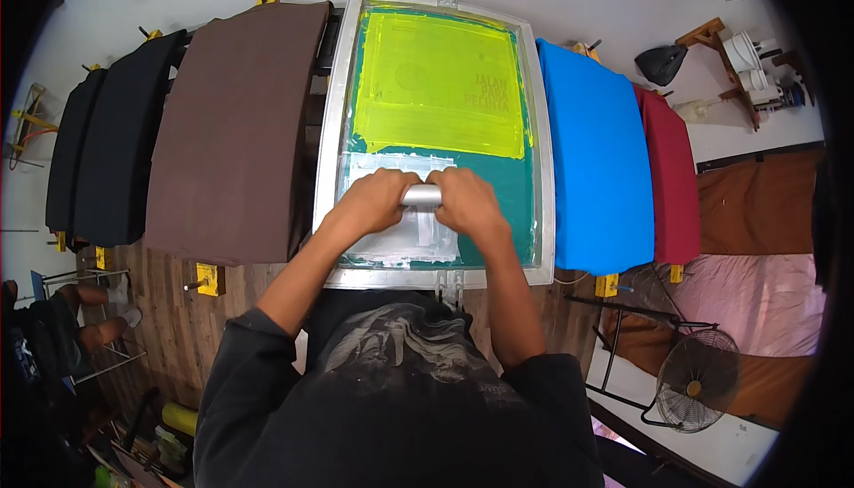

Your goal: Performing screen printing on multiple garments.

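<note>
My left hand (377, 200) and my right hand (465, 201) are both closed round a silver-grey squeegee (422, 194), one at each end of the part that shows. Fingers and palms hide the rest of it. It is at the lower half of a screen-printing frame (326, 181) with a pale metal rim. Bright yellow-green tape (436, 70) covers the far part of the green mesh (498, 194). Under my hands is a paler rectangle (382, 246) with whitish ink smears round its edges. The squeegee's blade is hidden, so its contact with the mesh cannot be made out.
Left of the frame are shirt boards covered in brown (236, 132) and black (124, 141) fabric; to the right, blue (594, 159) and dark red (667, 177) ones. A round fan (698, 381) stands at the lower right. Another person's legs (93, 314) show at the far left.
</note>
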`<state>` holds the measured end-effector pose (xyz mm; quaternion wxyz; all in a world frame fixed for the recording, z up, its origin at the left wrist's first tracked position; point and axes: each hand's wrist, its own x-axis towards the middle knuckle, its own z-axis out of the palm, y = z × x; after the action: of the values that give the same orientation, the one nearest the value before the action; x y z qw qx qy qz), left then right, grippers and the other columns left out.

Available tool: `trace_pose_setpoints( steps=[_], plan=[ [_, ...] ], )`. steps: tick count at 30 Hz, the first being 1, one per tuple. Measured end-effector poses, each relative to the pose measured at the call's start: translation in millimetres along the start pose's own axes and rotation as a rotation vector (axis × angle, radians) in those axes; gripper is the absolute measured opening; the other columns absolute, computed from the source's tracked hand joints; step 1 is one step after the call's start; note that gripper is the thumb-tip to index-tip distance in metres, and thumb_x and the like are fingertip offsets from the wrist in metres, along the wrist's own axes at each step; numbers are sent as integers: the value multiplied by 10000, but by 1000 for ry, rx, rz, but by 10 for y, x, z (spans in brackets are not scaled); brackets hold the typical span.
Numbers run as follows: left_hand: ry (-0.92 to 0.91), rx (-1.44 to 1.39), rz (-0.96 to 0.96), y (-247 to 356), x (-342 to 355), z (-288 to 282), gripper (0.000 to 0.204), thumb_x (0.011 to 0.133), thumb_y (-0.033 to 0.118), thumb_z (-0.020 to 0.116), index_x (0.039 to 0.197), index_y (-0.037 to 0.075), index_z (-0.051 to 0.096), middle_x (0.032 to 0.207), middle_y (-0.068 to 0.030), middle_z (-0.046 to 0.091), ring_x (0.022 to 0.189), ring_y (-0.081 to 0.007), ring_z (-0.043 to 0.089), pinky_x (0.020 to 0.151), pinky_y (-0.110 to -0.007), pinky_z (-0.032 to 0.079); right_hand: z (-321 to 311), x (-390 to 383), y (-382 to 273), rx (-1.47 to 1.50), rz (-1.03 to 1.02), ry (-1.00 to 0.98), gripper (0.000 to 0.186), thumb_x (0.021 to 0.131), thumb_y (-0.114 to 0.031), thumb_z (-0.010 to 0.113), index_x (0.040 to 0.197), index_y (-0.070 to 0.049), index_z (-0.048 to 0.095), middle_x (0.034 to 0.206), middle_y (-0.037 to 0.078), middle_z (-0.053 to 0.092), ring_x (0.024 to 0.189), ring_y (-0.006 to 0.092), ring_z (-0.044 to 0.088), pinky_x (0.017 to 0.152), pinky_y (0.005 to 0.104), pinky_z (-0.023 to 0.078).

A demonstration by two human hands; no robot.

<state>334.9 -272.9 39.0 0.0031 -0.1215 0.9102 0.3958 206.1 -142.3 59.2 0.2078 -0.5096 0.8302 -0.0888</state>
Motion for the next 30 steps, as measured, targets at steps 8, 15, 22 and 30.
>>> trace_pose_setpoints(
  steps=[8, 15, 22, 30],
  plan=[
    [-17, 57, 37, -50, -138, 284, 315, 662, -25, 657, 971, 32, 665, 880, -207, 673, 837, -396, 663, 751, -457, 545, 269, -213, 126, 117, -83, 63, 312, 634, 49, 627, 931, -34, 668, 867, 205, 645, 872, 413, 606, 783, 479, 489],
    [-92, -35, 30, 204, -635, 213, 431, 672, -41, 645, 1097, 30, 648, 979, -202, 674, 920, -397, 647, 795, -460, 529, 337, -670, -165, 91, -36, -37, 330, 660, 4, 621, 985, -35, 659, 880, 180, 623, 877, 388, 585, 809, 475, 485],
    [91, 63, -25, 116, -603, 15, 409, 718, -57, 591, 1099, 67, 673, 973, -169, 689, 873, -363, 666, 762, -448, 537, 249, -345, -313, 86, -134, 104, 269, 700, 35, 604, 956, -29, 653, 909, 165, 641, 895, 372, 603, 776, 467, 514],
    [173, 76, -3, 13, -774, 383, 459, 761, -46, 575, 1212, 33, 594, 1205, -199, 599, 1025, -386, 620, 842, -444, 533, 461, -517, -288, 135, -122, 123, 399, 668, 68, 618, 1050, -46, 594, 1045, 126, 576, 994, 350, 537, 834, 447, 495]
  ],
)
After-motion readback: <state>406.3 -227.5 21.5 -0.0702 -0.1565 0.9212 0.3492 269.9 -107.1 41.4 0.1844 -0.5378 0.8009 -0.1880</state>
